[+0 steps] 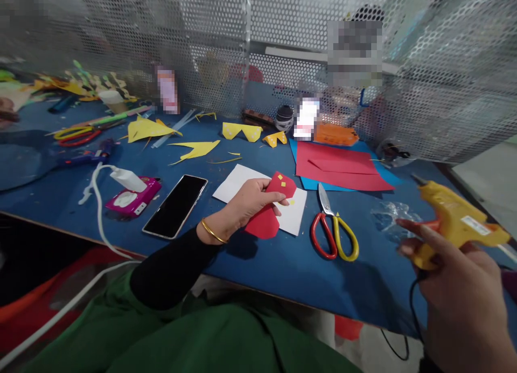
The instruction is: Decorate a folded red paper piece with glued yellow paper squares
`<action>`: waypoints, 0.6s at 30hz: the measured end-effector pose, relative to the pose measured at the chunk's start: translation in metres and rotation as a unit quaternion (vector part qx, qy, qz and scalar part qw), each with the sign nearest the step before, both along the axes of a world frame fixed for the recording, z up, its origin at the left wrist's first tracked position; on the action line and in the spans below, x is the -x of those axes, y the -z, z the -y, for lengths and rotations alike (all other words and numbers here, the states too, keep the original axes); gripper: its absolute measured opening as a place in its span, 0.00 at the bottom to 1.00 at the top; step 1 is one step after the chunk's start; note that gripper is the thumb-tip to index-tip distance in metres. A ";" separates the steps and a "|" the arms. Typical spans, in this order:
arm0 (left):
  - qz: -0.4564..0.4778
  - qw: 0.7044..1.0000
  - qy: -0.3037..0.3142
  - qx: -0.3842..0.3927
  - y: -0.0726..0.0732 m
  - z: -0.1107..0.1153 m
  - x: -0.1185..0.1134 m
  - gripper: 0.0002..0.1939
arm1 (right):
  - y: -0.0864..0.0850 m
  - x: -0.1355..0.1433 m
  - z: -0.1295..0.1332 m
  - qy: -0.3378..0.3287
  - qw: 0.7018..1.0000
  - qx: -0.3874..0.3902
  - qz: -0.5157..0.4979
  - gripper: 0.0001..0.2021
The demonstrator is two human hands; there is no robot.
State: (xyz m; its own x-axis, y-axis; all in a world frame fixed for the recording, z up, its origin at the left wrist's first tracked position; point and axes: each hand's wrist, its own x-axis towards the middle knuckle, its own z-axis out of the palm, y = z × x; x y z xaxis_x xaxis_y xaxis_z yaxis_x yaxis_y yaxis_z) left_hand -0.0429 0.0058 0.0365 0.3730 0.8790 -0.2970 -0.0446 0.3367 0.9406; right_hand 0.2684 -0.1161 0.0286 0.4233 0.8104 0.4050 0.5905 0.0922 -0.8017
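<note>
My left hand (254, 200) pinches a red paper cutout (263, 222) with small yellow squares on its upper part. Behind it, white paper (293, 222) lies on the blue table. At the right, my right hand (456, 270) is wrapped around a yellow hot glue gun (456, 216), its nozzle pointing up and to the left. Between the hands rest scissors (334, 235) with one red and one yellow handle, blades apart. Crumpled clear plastic (390, 219) sits just left of the glue gun.
A black-screened phone (176, 207) and a magenta power socket (135, 198) with a white plug lie at left. Red sheets (343, 168) over blue paper are at the back right. Yellow paper mask shapes (241, 132) stand near the perforated metal screen (210, 44).
</note>
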 end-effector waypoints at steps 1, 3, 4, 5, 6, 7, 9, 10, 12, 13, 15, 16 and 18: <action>0.003 1.000 0.000 -0.002 0.000 0.000 0.000 0.08 | -0.005 0.008 0.001 -0.020 0.999 0.015 -0.038 0.15; 0.009 1.000 0.000 -0.004 0.000 0.001 0.000 0.08 | -0.015 0.023 0.000 -0.047 0.986 0.051 -0.150 0.15; 0.011 1.000 0.000 -0.005 0.000 0.001 0.000 0.08 | -0.019 0.030 0.000 -0.049 0.978 0.060 -0.196 0.14; 0.014 1.000 -0.001 -0.004 0.000 0.001 0.000 0.08 | -0.021 0.038 -0.001 -0.043 0.977 0.055 -0.203 0.13; 0.015 1.000 -0.001 -0.002 -0.001 0.002 0.000 0.08 | -0.024 0.046 -0.002 -0.044 0.977 0.048 -0.202 0.11; 0.016 1.000 -0.002 0.001 -0.002 0.002 -0.001 0.07 | -0.025 0.053 -0.003 -0.050 0.979 0.048 -0.192 0.11; 0.012 1.000 -0.004 0.007 -0.004 0.004 -0.001 0.07 | -0.025 0.066 -0.007 -0.067 0.982 0.056 -0.167 0.09; 0.010 1.000 -0.006 0.008 -0.005 0.004 -0.001 0.06 | -0.025 0.072 -0.010 -0.081 0.982 0.061 -0.158 0.08; 0.006 1.000 -0.012 0.004 -0.007 0.005 -0.002 0.05 | -0.024 0.080 -0.019 -0.114 0.980 0.072 -0.147 0.09; 0.005 1.000 -0.016 0.000 -0.007 0.005 -0.002 0.04 | -0.024 0.084 -0.025 -0.131 0.978 0.079 -0.144 0.10; 0.007 1.000 -0.023 -0.005 -0.008 0.005 -0.003 0.03 | -0.023 0.088 -0.037 -0.163 0.972 0.098 -0.136 0.12; 0.008 1.000 -0.025 -0.006 -0.008 0.005 -0.003 0.03 | -0.022 0.089 -0.042 -0.174 0.971 0.108 -0.127 0.12; 0.008 0.999 -0.030 -0.006 -0.007 0.004 -0.003 0.02 | -0.018 0.088 -0.051 -0.195 0.968 0.123 -0.099 0.12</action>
